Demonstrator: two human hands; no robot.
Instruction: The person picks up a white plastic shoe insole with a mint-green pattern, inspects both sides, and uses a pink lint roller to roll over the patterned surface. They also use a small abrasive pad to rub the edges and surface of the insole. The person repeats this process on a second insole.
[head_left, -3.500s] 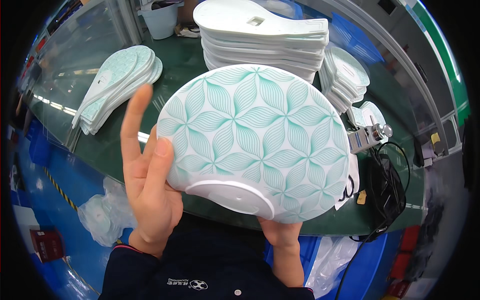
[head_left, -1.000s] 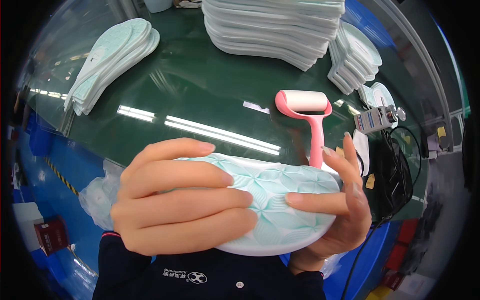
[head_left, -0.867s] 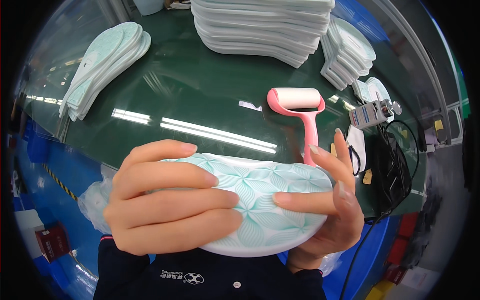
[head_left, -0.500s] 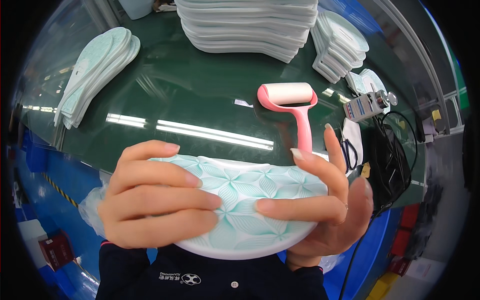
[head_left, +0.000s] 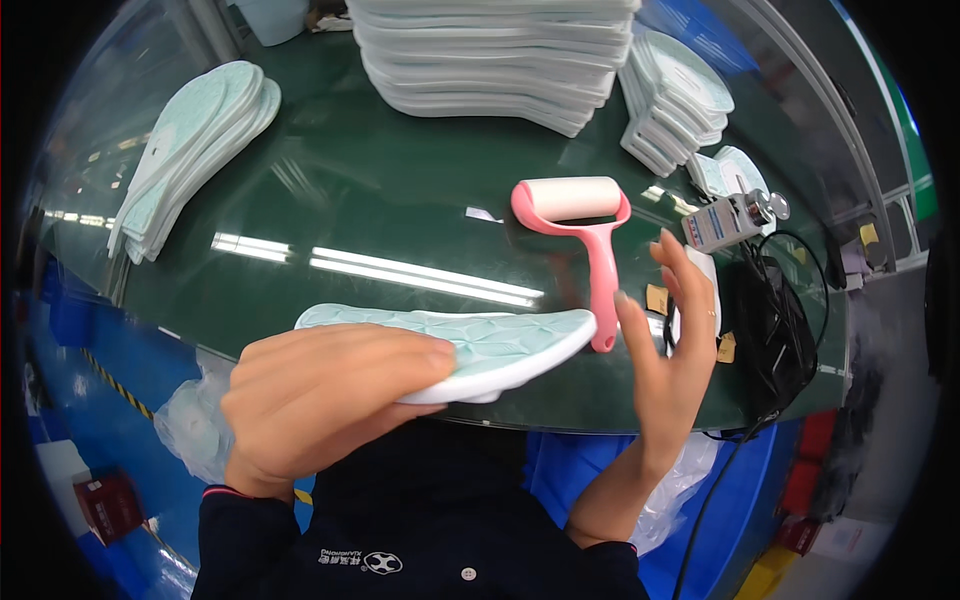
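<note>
My left hand (head_left: 325,385) is closed around a white panel with a mint-green leaf pattern (head_left: 500,345), thumb on top and fingers partly hidden beneath. The panel is tilted above the near edge of the table, its patterned face up and its thick white rim toward me. My right hand (head_left: 675,350) is off the panel, raised to its right with fingers apart and holding nothing. Just left of that hand lies a lint roller (head_left: 573,200) with a white roll and a pink handle, the handle's end close to the panel's right tip.
A tall stack of white panels (head_left: 490,70) stands at the back of the green table (head_left: 380,210). Smaller stacks of patterned panels lie at left (head_left: 195,150) and right (head_left: 685,90). A metal-topped bottle (head_left: 725,222) and a black bag (head_left: 775,330) with a cable sit at right.
My right hand has let go of the panel and moved right, its fingers opening. In my left hand, the panel has tipped from facing me to lying flatter and has risen slightly.
</note>
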